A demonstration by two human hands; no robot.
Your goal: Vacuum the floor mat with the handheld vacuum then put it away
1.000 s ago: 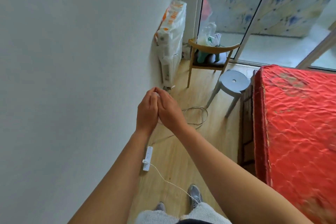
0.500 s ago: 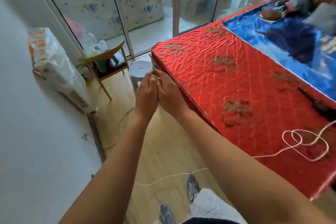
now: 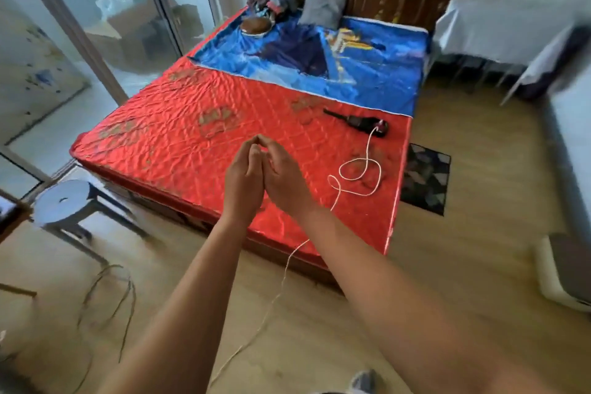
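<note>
Red bed cover (image 3: 179, 125), handheld vacuum (image 3: 356, 122) crosswise pointing left, left hand (image 3: 242, 181) and right hand (image 3: 285, 181) flat together, empty

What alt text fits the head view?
Left hand and right hand, pressed palm to palm, are held out toward a red bed where a black handheld vacuum lies, white cord trailing to the floor. A dark floor mat lies beside it.
</note>
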